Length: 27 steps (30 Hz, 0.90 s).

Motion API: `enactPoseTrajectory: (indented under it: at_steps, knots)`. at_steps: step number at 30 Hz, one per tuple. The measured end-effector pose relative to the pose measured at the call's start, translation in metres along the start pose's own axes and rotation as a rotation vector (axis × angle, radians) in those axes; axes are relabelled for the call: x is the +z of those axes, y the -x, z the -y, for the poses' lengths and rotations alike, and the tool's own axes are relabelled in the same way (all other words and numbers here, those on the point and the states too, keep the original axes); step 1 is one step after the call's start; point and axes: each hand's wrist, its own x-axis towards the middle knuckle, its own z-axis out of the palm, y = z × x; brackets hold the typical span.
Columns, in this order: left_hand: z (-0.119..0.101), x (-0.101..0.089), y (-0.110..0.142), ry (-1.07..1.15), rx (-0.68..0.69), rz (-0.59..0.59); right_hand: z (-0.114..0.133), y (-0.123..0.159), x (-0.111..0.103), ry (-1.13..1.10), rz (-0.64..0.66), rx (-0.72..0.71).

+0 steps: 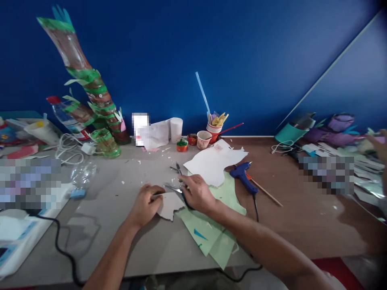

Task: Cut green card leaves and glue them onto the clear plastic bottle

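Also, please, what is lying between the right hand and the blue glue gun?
Light green paper lies between the right hand and the blue glue gun, partly under the white cut sheet; the head view shows this.

A craft workspace is suggested by the glue gun (244, 177), paint cups (182, 145), scissors (175, 188) and cut paper (208, 165) spread across the surface (105, 217).

The left hand (147, 204) holds a small white paper piece with a torn edge (169, 205). The right hand (198, 194) holds metal scissors with dark handles (173, 188), and their blades are open near this paper. Beside the right hand, light green paper sheets (211, 237) lie on the grey and brown table (290, 225). A blue glue gun (244, 177) lies near them.
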Motion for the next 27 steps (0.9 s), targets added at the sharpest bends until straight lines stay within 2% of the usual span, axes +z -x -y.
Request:
enactPoseTrajectory:
  at_steps: [3,7,11,14,18,24,27]
  knots:
    - [0.000,0.006,0.000,-0.182,0.025,0.045,0.006,0.001,-0.009,-0.275,-0.220,0.121]
    - [0.006,0.010,0.002,-0.349,0.096,-0.029,0.012,0.002,-0.017,-0.650,-0.298,0.336]
    - [0.008,0.010,0.005,-0.396,0.113,-0.092,0.004,-0.003,-0.015,-0.852,-0.439,0.450]
    - [0.005,0.010,0.007,-0.379,0.134,-0.028,-0.002,-0.006,-0.013,-0.924,-0.519,0.555]
    - [0.004,0.011,0.011,-0.369,0.168,0.058,-0.002,-0.003,-0.010,-0.983,-0.464,0.592]
    - [0.009,0.013,0.010,-0.386,0.144,0.099,0.005,0.005,0.004,-1.058,-0.346,0.559]
    - [0.008,0.013,0.009,-0.383,0.141,0.097,0.009,0.005,0.007,-1.042,-0.310,0.626]
